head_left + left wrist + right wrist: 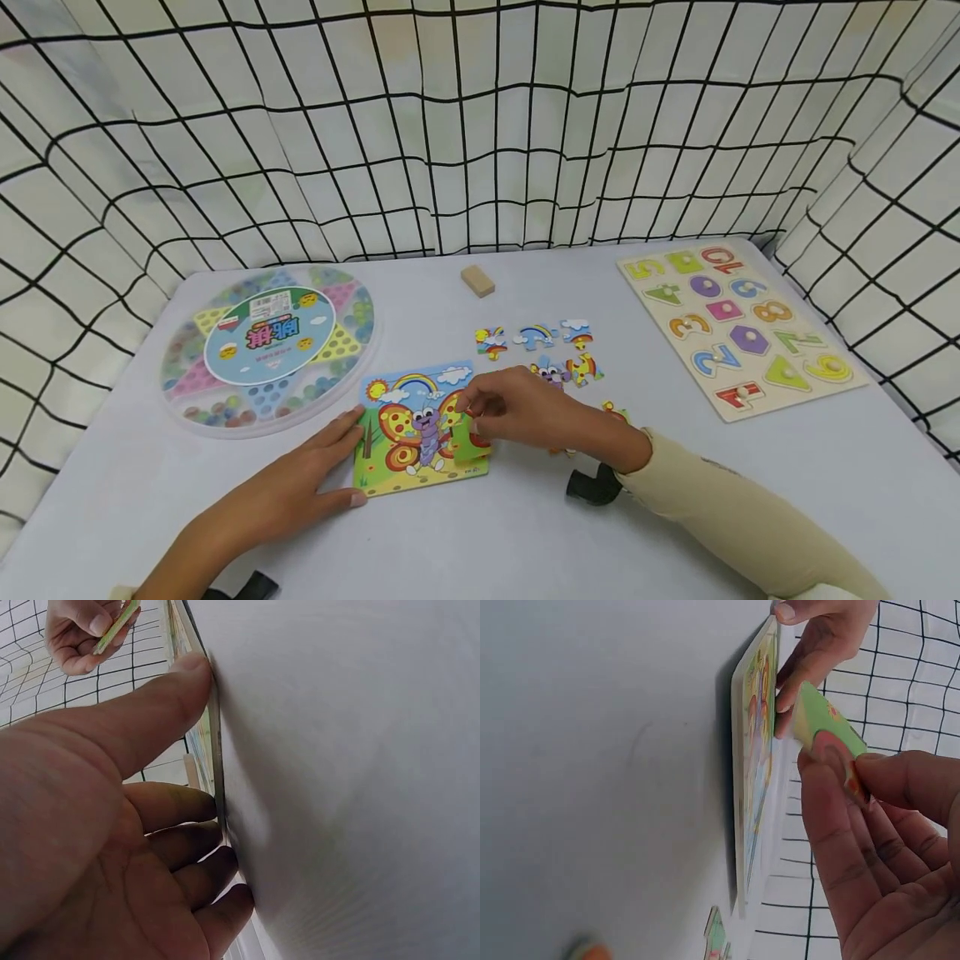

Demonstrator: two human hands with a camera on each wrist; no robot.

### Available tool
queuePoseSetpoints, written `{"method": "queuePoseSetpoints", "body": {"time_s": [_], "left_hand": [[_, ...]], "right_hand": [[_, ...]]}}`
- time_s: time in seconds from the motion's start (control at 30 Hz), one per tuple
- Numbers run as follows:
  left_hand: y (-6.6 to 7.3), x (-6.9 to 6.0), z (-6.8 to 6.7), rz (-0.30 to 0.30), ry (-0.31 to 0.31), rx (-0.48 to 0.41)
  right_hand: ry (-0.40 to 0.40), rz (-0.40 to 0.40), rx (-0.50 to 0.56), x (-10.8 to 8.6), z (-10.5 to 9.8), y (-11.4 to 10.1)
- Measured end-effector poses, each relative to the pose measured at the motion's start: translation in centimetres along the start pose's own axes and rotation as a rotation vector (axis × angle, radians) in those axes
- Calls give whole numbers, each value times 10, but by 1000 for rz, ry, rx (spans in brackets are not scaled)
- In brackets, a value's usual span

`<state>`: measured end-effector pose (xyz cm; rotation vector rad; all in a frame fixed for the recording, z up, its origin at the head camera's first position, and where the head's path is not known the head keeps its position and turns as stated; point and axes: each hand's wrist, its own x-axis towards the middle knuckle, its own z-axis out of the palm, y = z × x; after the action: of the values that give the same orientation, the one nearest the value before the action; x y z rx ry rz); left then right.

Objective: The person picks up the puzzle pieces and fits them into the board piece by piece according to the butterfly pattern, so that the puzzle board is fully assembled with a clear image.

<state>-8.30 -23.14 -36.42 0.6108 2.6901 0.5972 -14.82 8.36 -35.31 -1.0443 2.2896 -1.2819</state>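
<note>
A butterfly puzzle board (426, 433) lies flat on the white table. My left hand (300, 479) rests at its left side, with thumb and fingertips touching the edge; the left wrist view shows the fingers (172, 806) loosely bent against that edge. Above the right part of the board, my right hand (525, 408) pinches a green puzzle piece (829, 731) with a red curved pattern between thumb and fingers. Several loose puzzle pieces (536, 336) lie beyond and to the right of the board, some partly hidden by the right hand and forearm.
A round marble game box (360, 329) sits at the left. At the right lies a wooden number-and-shape board (701, 358). A small wooden block (477, 281) is near the back edge, where black netting (465, 158) rises before white cloth.
</note>
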Motion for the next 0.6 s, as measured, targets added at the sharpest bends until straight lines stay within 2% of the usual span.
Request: {"method": "queuePoseSetpoints", "body": {"time_s": [0.6], "left_hand": [[2, -3, -1, -10, -9, -28]], "right_hand": [[-44, 7, -17, 44, 32, -11]]}}
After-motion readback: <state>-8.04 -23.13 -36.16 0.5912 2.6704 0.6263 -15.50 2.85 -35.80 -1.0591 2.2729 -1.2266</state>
